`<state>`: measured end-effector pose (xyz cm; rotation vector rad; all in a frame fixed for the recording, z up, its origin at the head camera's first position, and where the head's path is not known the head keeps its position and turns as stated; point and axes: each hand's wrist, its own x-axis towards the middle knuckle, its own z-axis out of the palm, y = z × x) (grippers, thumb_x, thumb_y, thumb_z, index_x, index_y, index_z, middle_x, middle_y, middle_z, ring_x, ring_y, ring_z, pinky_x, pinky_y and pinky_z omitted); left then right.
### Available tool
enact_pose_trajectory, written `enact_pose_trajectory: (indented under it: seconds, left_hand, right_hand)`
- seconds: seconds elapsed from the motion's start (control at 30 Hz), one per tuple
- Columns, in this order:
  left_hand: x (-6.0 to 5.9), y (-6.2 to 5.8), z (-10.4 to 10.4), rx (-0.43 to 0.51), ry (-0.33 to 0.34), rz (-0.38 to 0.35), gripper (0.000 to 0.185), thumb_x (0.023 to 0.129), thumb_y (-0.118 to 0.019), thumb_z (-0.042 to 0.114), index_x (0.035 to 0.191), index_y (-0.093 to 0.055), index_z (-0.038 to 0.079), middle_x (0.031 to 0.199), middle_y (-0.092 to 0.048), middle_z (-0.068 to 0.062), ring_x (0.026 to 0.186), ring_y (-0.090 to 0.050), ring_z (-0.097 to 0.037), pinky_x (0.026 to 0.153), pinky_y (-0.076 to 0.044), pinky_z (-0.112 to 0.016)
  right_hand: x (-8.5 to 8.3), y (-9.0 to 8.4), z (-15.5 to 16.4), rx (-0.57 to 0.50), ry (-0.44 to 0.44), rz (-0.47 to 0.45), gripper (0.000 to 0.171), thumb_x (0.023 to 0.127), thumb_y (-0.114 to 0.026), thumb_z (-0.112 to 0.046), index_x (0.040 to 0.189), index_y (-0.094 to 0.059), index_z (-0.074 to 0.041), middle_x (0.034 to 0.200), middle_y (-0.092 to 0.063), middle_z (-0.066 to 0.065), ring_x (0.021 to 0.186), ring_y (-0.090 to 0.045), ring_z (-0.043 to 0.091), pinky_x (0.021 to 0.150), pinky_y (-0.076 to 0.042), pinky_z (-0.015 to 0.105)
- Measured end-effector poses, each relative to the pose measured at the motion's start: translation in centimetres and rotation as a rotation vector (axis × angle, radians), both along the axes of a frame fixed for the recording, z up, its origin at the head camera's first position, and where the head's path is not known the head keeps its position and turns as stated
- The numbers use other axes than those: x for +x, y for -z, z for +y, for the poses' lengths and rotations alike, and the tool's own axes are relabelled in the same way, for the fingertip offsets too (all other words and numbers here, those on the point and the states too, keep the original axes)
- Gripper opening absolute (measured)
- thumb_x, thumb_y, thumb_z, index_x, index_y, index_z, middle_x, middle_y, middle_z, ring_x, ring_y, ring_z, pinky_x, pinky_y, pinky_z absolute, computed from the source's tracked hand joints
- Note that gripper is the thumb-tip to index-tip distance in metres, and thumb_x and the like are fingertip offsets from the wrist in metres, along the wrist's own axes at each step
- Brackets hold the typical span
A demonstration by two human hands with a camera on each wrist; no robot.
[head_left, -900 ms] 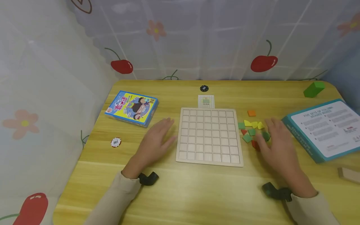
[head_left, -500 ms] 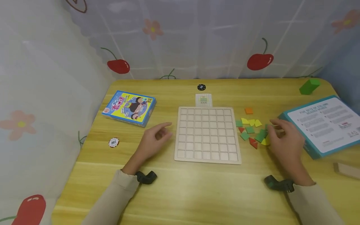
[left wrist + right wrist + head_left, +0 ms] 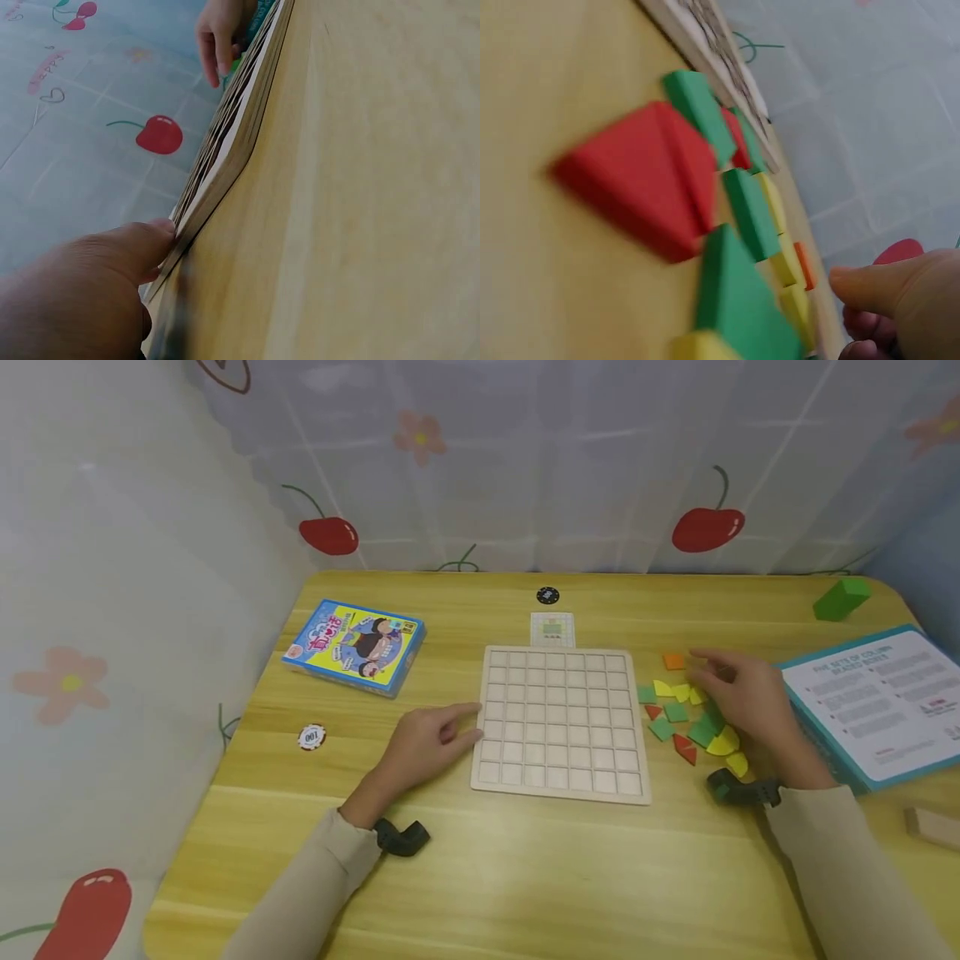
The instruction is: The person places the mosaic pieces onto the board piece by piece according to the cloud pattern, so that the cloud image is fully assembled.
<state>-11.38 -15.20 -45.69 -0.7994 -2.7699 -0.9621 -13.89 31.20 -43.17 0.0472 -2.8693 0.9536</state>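
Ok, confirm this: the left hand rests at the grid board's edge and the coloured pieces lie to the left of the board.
Wrong side. The head view shows the coloured pieces lying to the right of the grid board, under the right hand. The left hand does rest at the board's edge.

Domestic play corner: wooden table (image 3: pixel 525 877), cherry-print curtain (image 3: pixel 525 460), children's game box (image 3: pixel 352 646), grid puzzle board (image 3: pixel 558 720), coloured tiles (image 3: pixel 678 718).
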Motion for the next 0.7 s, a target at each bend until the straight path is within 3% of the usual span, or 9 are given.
enact_pose_trajectory:
  seconds: [0.3,0.7]
  left_hand:
    - [0.1,-0.1,0.0,-0.04,0.002,0.031,0.038,0.096,-0.073,0.039,0.127,-0.074,0.017,0.056,-0.042,0.014,0.05,-0.035,-0.002,0.051,-0.031,-0.025]
    - [0.2,-0.2,0.1,-0.04,0.001,0.04,0.039,0.095,-0.073,0.038,0.127,-0.074,0.016,0.055,-0.04,0.014,0.049,-0.032,-0.002,0.05,-0.029,-0.025]
  right_hand:
    - [-1.7,-0.1,-0.3,0.027,-0.063,-0.117,0.05,0.102,-0.064,-0.036,0.141,-0.061,-0.006,0.101,-0.064,0.015,0.085,-0.051,0.028,0.059,-0.039,0.029]
    - [-1.6,0.2,-0.5,0.072,-0.083,-0.065,0.042,0.103,-0.064,-0.029,0.137,-0.063,-0.004,0.081,-0.056,0.009,0.071,-0.049,0.026,0.053,-0.035,0.031]
